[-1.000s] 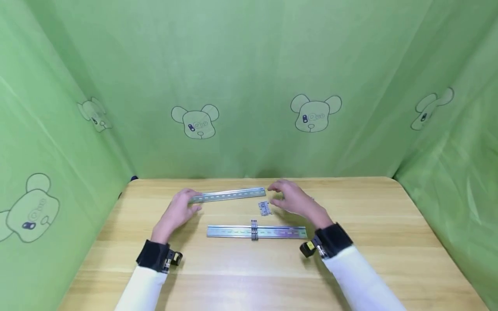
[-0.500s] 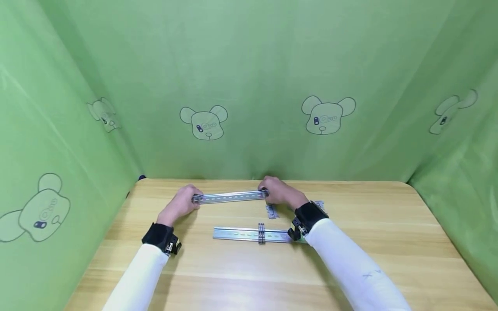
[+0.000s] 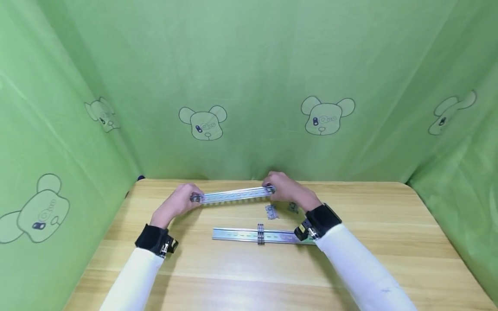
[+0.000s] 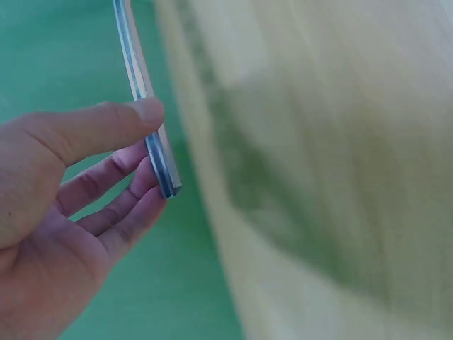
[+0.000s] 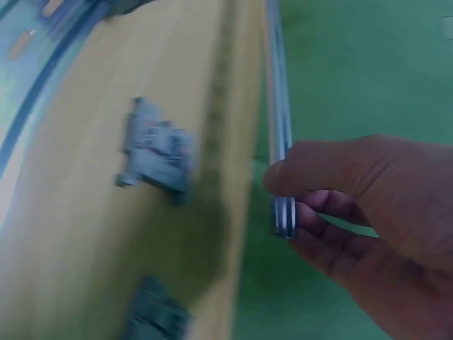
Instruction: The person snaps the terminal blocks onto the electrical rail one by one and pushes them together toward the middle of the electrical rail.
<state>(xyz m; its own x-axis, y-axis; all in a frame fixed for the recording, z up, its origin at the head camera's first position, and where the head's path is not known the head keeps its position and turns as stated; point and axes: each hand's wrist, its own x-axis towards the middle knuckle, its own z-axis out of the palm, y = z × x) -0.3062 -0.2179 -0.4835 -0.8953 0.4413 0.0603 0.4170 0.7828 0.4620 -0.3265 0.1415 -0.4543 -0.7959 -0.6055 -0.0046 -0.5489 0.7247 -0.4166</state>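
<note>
A slotted metal DIN rail (image 3: pixel 235 195) is held by both hands, one at each end. My left hand (image 3: pixel 177 203) grips its left end, the thumb on one side and the fingers on the other in the left wrist view. At the right end my right hand (image 3: pixel 288 190) pinches the rail (image 5: pixel 279 106) the same way. The rail is raised off the table, its right end slightly higher in the head view. Below it lies a second DIN rail (image 3: pixel 233 234), with narrow grey terminal blocks (image 3: pixel 260 234) clipped across its middle. My right wrist partly hides that rail's right end.
Two loose grey terminal blocks (image 3: pixel 271 211) (image 5: pixel 157 152) lie on the wooden table (image 3: pixel 233 272) between the rails, near the right hand. A green curtain (image 3: pixel 256 142) hangs close behind the table's far edge and along both sides.
The right hand has come over to the far rail's right end and taken hold of it. With both hands gripping it, the rail has been lifted off the table.
</note>
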